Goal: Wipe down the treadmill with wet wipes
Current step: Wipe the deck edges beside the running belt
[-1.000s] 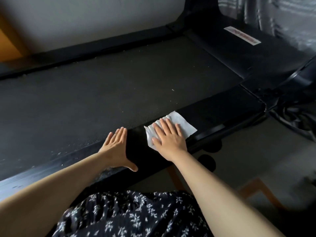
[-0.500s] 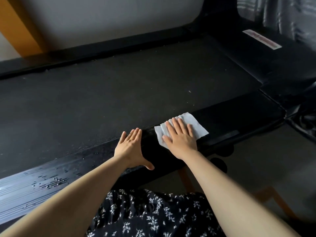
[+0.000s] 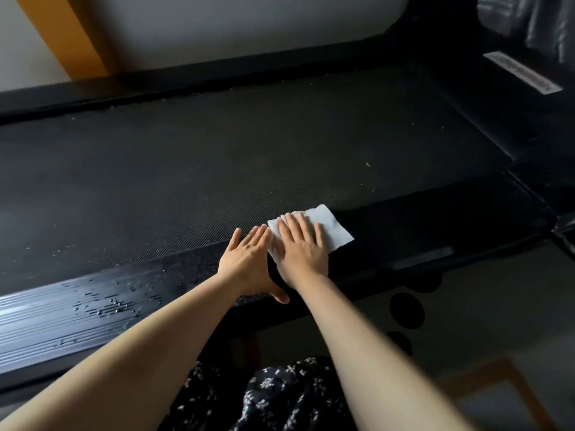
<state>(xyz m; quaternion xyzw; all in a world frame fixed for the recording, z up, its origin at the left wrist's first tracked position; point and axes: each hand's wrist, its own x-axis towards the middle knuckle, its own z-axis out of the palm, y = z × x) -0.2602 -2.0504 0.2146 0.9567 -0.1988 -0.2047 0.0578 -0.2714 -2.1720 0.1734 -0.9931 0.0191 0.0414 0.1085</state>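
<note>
- On near side rail [image 3: 420,231] of treadmill [image 3: 217,169]: white wet wipe [image 3: 329,227] lies flat at belt edge.
- Right hand [image 3: 301,247] presses wipe, fingers straight, no grasp.
- Left hand [image 3: 247,262] flat on rail, just beside, holding nothing.
- Water droplets [image 3: 112,306] on rail further left.

**No words I can read**

Ahead of me, one long white rectangular sticker [image 3: 522,76] lies on the black treadmill motor cover [image 3: 497,116]. It carries a line of print, but it is too blurred for me to read.
</note>
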